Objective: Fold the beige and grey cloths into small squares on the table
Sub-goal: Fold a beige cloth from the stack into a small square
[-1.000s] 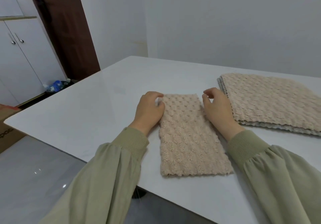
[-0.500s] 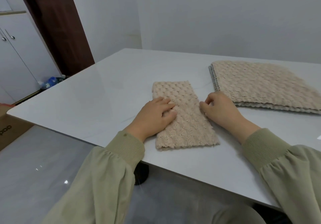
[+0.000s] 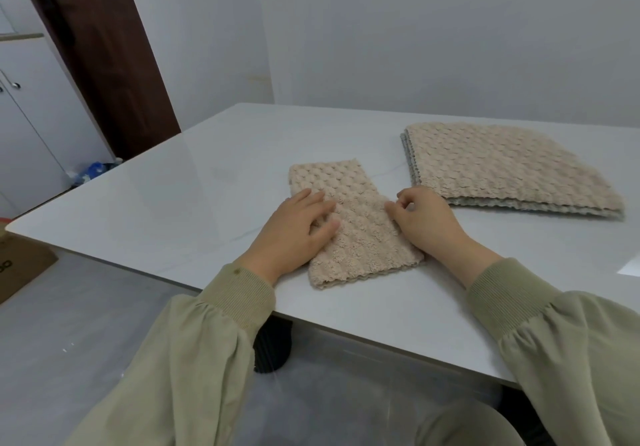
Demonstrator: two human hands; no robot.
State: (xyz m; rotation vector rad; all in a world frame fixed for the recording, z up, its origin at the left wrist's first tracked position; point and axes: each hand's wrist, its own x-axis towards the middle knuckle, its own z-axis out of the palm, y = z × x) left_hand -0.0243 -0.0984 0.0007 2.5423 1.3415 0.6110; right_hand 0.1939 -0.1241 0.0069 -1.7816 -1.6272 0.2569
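Left fingers [image 3: 320, 203] atop beige cloth [image 3: 360, 238], right fingers [image 3: 407, 198] at its edge

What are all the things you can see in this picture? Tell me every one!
table: one, pale grey-white, fills the middle
folded beige cloth: one, beige, long strip near the table's front edge
cloth stack: one pile, beige on top with grey edges below, right side of table
door: one, dark brown, back left
cabinet: one, white, far left
cardboard box: one, brown, on floor at left edge
blue things: too blurred to count, blue, on floor by the cabinet
table base: one, black, under the table
sleeves: two, olive green, bottom corners
left hand: one, lies flat on the strip's left side
right hand: one, fingers curled at the strip's right edge; pinching unclear
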